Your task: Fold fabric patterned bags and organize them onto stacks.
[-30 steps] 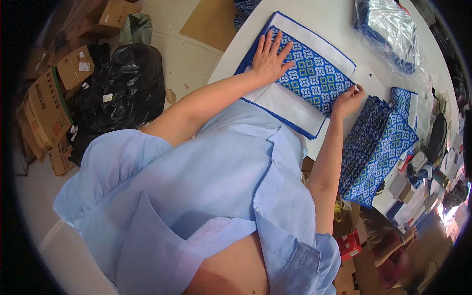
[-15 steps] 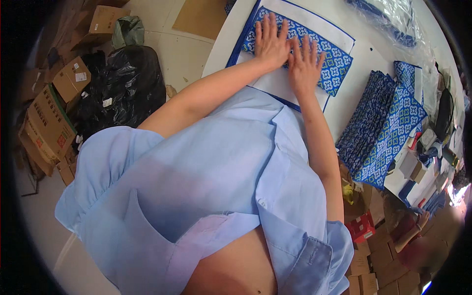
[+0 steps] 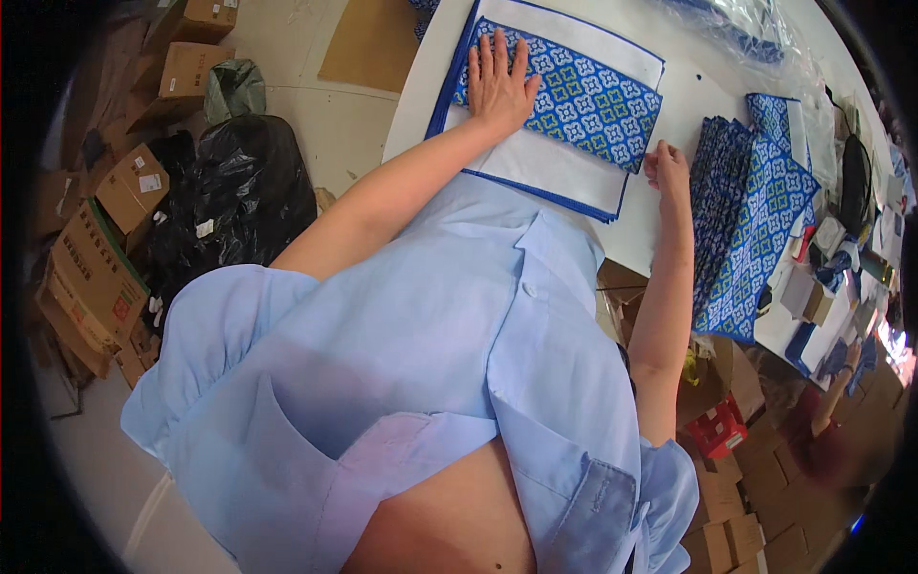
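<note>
A folded blue-and-white patterned cloth (image 3: 588, 91) lies across a stack of white cloths with blue borders (image 3: 545, 178) on the white table. My left hand (image 3: 501, 94) rests flat on the left part of the folded cloth, fingers stretched out. Just off the folded cloth's right-hand edge, my right hand (image 3: 668, 170) hovers over or touches the tabletop, which of the two I cannot tell. Its fingers are curled in, and nothing shows between them. Right of that hand stands a pile of folded patterned cloths (image 3: 715, 206), with another patterned cloth (image 3: 765, 215) along its outer side.
Clear plastic wrapping (image 3: 798, 57) covers more blue cloth at the table's far right. Small tools and boxes (image 3: 813, 292) clutter the right end. On the floor at left are a black plastic bag (image 3: 244, 182) and cardboard boxes (image 3: 96, 277). Another person's arm (image 3: 834, 397) shows at lower right.
My right hand has left the folded cloth and moved right, its fingers now curled. My left hand stays flat on the cloth. The whole view has shifted slightly.
</note>
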Demonstrator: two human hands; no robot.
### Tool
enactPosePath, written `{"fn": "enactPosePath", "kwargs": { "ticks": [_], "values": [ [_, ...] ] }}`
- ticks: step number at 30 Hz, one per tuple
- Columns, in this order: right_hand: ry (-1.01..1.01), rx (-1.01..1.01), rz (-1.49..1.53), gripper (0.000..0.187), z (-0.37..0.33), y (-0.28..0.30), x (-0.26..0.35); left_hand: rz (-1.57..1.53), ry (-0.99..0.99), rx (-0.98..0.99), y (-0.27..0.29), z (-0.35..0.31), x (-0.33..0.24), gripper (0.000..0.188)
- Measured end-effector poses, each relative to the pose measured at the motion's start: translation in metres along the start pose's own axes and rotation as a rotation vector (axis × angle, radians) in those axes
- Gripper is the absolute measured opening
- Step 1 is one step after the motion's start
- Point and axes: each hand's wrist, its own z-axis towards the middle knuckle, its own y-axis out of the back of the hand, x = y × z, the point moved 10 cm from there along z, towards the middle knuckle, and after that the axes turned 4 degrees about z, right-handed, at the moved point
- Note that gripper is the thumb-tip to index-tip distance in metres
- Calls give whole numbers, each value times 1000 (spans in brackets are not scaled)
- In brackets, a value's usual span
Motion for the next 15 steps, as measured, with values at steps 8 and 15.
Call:
{"fn": "enactPosePath", "kwargs": {
  "ticks": [8, 15],
  "values": [
    [-52, 164, -35, 34, -37, -18, -8, 25, 0, -11, -4, 2, 0, 54],
    [-15, 150, 307, 22, -41, -22, -9, 35, -9, -12, -5, -1, -1, 54]
  ]
}}
